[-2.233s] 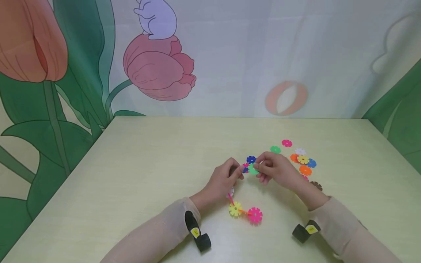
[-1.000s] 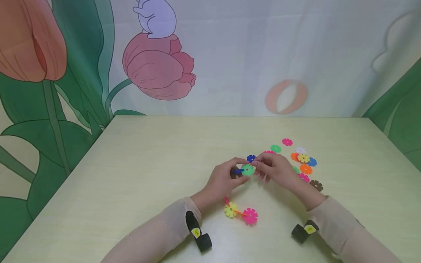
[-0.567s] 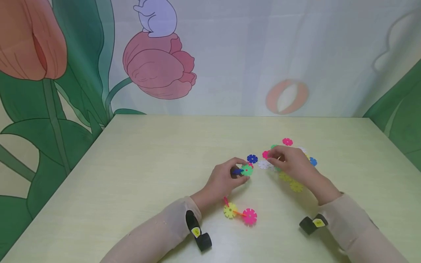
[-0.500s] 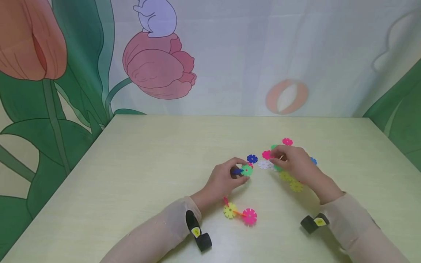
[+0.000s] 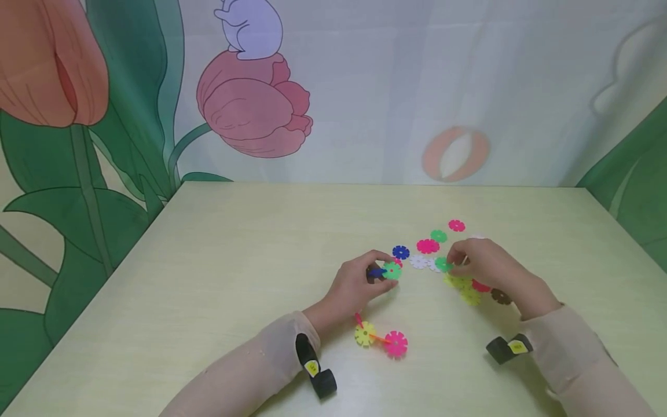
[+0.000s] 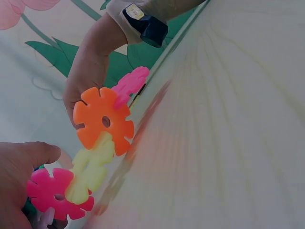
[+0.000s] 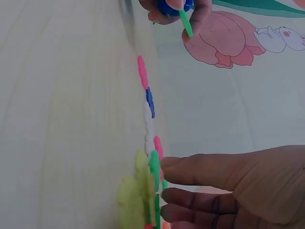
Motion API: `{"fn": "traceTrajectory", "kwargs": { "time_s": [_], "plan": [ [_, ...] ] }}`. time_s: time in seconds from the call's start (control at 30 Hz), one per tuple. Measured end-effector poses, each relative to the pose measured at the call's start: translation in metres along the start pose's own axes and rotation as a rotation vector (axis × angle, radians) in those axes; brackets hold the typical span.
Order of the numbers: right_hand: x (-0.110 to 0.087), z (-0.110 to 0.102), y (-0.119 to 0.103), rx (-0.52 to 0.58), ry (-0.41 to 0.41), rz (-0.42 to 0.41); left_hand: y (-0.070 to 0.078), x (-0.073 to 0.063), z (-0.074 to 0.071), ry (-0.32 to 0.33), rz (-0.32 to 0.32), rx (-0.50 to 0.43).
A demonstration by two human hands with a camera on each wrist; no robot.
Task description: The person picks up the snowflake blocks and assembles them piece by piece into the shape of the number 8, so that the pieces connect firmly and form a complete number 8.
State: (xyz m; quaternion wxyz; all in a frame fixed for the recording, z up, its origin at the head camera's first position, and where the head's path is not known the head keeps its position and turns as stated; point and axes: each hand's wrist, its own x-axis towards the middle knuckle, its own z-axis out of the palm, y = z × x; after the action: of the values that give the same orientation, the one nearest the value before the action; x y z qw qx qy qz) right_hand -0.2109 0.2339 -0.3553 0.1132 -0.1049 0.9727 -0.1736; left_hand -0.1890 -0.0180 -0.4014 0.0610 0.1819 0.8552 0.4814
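Observation:
My left hand (image 5: 351,286) grips a chain of interlocking flower-shaped plastic discs above the table. A green disc (image 5: 392,271) and a dark blue one (image 5: 376,272) show between its thumb and fingers. Below the palm hang a yellow disc (image 5: 365,334) and a pink disc (image 5: 396,344), joined by an orange disc (image 6: 102,119) seen face-on in the left wrist view. Over the loose discs is my right hand (image 5: 484,266), its thumb beside a green disc (image 5: 443,264). In the right wrist view its thumb and fingers stand slightly apart with nothing visibly pinched.
Loose discs lie around the right hand: yellow discs (image 5: 471,297), a brown disc (image 5: 501,297), pink discs (image 5: 428,247) and white discs (image 5: 417,262). A blue disc (image 5: 400,252) lies just beyond the left fingertips. A printed curtain (image 5: 365,104) hangs behind the table (image 5: 260,243).
The right hand has left the green disc at the left hand and moved right over the loose discs. The left hand keeps the chain, which has shifted slightly left.

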Motion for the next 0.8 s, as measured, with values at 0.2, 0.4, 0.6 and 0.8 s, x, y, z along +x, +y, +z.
{"fn": "traceTrajectory", "kwargs": {
  "time_s": [0.2,0.4,0.6,0.8],
  "plan": [
    [-0.001,-0.002,0.003,-0.011,-0.038,-0.035,0.001,0.000,0.000,-0.001,-0.011,0.014],
    [-0.004,-0.007,0.008,-0.016,-0.091,-0.082,0.002,0.001,0.000,0.001,-0.016,0.021],
    [-0.005,-0.008,0.012,-0.042,-0.097,-0.118,0.001,0.001,0.000,0.005,-0.019,0.026],
    [-0.003,-0.005,0.011,-0.072,-0.078,-0.108,0.000,0.001,0.000,-0.001,-0.023,0.022]
  ]
}}
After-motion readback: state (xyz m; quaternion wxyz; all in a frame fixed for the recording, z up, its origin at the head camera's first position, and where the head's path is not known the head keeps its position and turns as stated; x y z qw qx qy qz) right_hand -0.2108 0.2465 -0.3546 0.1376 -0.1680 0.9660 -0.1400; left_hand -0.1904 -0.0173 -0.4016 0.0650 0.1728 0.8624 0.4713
